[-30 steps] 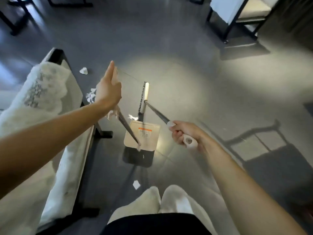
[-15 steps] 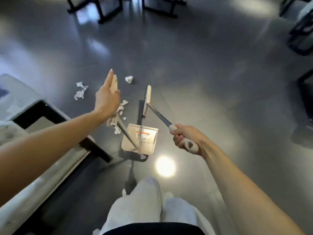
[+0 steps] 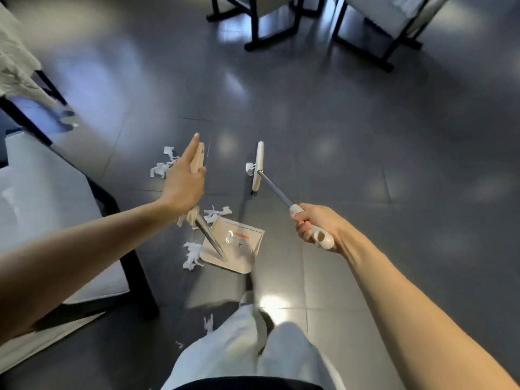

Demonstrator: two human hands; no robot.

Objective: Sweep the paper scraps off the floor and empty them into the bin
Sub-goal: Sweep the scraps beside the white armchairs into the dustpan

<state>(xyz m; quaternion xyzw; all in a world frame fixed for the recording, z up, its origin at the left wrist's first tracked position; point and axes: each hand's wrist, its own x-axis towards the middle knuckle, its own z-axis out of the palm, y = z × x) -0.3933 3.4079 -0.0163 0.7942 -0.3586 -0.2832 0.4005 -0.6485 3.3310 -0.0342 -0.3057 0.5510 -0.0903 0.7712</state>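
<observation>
While the left hand (image 3: pixel 184 182) gripped the long handle of the dustpan (image 3: pixel 235 250), forefinger laid straight along its cream grip, the right hand (image 3: pixel 316 226) was clenched round the pale end of the broom (image 3: pixel 274 190). Below the left wrist the pan sat on the dark tiled floor (image 3: pixel 365 153), between the two hands. Beyond the right hand and to its left lay the broom head (image 3: pixel 259 167), one small white bit touching its left side. Paper scraps (image 3: pixel 192 254) lay just left of the pan, at its far edge under the left wrist, past the left fingertips, and nearer the person's pale trouser legs (image 3: pixel 253 350). Left of the left forearm stood a black-framed bench (image 3: pixel 132 266).
</observation>
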